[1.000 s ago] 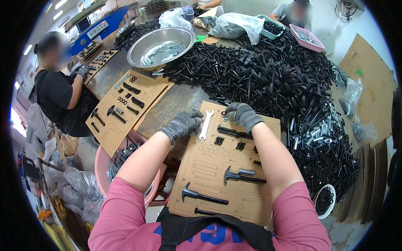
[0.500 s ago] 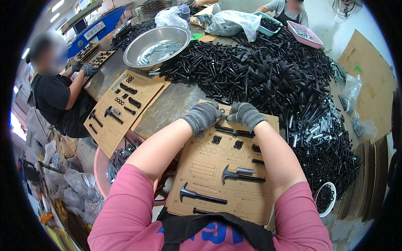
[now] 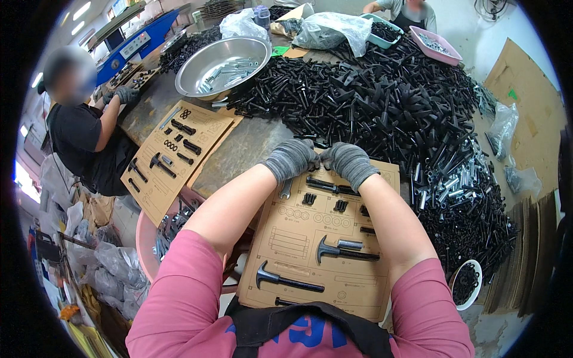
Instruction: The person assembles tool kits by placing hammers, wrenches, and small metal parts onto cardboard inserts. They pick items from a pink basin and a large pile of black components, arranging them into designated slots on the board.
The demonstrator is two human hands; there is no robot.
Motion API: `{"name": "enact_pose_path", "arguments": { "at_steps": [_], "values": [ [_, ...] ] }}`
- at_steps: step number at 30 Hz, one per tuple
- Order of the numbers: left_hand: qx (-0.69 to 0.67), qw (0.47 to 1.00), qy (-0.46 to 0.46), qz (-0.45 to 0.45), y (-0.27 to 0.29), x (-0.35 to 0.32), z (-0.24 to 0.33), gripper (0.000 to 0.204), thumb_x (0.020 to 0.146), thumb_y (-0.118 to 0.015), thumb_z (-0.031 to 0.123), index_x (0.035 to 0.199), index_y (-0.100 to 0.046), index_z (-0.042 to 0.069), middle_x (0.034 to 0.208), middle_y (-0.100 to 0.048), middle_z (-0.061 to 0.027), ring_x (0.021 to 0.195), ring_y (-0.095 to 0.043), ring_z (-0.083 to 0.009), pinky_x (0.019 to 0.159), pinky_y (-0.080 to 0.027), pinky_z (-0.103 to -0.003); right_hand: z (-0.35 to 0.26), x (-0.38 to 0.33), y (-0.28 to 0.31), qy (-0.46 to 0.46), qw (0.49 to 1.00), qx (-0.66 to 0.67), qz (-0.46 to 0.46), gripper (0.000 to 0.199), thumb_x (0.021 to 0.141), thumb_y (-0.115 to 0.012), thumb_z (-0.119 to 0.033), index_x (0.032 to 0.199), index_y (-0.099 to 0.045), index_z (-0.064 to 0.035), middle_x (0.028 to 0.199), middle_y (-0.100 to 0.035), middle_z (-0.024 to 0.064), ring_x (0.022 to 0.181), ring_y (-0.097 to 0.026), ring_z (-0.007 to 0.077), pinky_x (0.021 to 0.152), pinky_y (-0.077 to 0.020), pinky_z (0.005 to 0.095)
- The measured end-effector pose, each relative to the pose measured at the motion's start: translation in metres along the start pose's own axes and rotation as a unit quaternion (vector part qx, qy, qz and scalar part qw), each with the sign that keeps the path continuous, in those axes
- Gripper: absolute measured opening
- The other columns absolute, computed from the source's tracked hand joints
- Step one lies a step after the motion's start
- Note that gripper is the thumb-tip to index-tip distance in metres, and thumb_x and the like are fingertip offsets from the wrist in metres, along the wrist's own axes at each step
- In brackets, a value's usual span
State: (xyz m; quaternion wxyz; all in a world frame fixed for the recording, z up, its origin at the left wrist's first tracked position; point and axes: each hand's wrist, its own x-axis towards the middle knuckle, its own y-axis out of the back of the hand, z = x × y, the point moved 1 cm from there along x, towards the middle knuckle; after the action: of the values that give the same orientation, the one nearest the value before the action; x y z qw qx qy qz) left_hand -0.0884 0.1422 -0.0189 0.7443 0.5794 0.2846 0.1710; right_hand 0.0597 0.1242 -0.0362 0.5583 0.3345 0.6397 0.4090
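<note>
My left hand (image 3: pixel 290 160) and my right hand (image 3: pixel 349 162), both in grey knit gloves, meet at the far edge of a printed brown cardboard sheet (image 3: pixel 286 241). Their fingers are closed and pinched together; whatever is between them is hidden. A silver open-ended wrench (image 3: pixel 286 189) lies just below my left hand. Under my right hand are long black bolts (image 3: pixel 331 186). Nearer on the sheet lie small black bolts (image 3: pixel 309 198), a silver sleeve (image 3: pixel 350 244), an upper black T-shaped part (image 3: pixel 343 253) and a lower black T-shaped part (image 3: pixel 289 279).
A heap of black metal parts (image 3: pixel 358 107) spreads behind and right of the sheet. A steel bowl (image 3: pixel 190 65) holds silver bolts. Another filled cardboard sheet (image 3: pixel 200 140) lies at left. A co-worker (image 3: pixel 77 131) stands at far left; a white tub (image 3: pixel 471 286) of black rings is at right.
My hands have drawn closer together at the sheet's far edge. A small dark ring seen between them earlier is now out of sight. The co-worker's hands at left have shifted slightly.
</note>
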Motion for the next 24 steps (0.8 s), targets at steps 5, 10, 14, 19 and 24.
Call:
{"name": "enact_pose_path", "arguments": {
  "at_steps": [5,10,14,19,24],
  "values": [
    [0.030,0.999,-0.006,0.009,0.014,-0.001,0.010,0.026,0.074,-0.063,0.023,0.100,-0.064,0.024,0.098,-0.054,-0.0089,0.088,-0.057,-0.0272,0.077,-0.047,-0.035,0.002,-0.022,-0.006,-0.006,0.994,0.055,0.095,0.023,0.080,-0.056,-0.025,0.100,-0.064,-0.0172,0.097,-0.063,0.0069,0.088,-0.060,0.0263,0.081,-0.0473,0.0359],
    [0.030,0.999,0.008,0.021,0.009,0.001,0.012,0.022,0.074,-0.063,0.025,0.096,-0.065,0.021,0.095,-0.054,-0.0093,0.086,-0.057,-0.0274,0.076,-0.047,-0.036,-0.011,-0.018,-0.006,-0.050,0.992,0.072,0.088,0.022,0.078,-0.058,-0.029,0.088,-0.066,-0.0111,0.087,-0.064,0.0124,0.081,-0.060,0.0290,0.076,-0.0479,0.0366],
    [0.068,0.996,0.036,0.043,0.010,-0.002,0.018,0.017,0.075,-0.061,0.025,0.088,-0.065,0.015,0.095,-0.055,-0.0098,0.085,-0.058,-0.0272,0.074,-0.048,-0.036,-0.016,-0.025,-0.012,-0.037,0.980,0.092,0.172,0.024,0.078,-0.058,-0.031,0.089,-0.066,-0.0103,0.087,-0.063,0.0126,0.081,-0.060,0.0291,0.076,-0.0475,0.0371],
    [0.051,0.996,0.044,0.053,0.009,-0.005,0.018,0.016,0.074,-0.061,0.022,0.086,-0.066,0.013,0.094,-0.055,-0.0095,0.083,-0.058,-0.0273,0.073,-0.048,-0.037,-0.006,-0.046,0.001,-0.035,0.969,0.148,0.196,0.024,0.079,-0.057,-0.030,0.093,-0.064,-0.0119,0.093,-0.062,0.0126,0.086,-0.059,0.0291,0.078,-0.0472,0.0378],
    [0.034,0.996,0.043,0.068,0.004,-0.005,0.015,0.016,0.073,-0.061,0.020,0.086,-0.066,0.012,0.094,-0.055,-0.0088,0.084,-0.058,-0.0269,0.074,-0.047,-0.037,0.026,-0.113,0.002,-0.001,0.915,0.203,0.349,0.019,0.080,-0.057,-0.026,0.085,-0.063,-0.0095,0.084,-0.061,0.0092,0.083,-0.057,0.0261,0.075,-0.0464,0.0352]
  ]
}}
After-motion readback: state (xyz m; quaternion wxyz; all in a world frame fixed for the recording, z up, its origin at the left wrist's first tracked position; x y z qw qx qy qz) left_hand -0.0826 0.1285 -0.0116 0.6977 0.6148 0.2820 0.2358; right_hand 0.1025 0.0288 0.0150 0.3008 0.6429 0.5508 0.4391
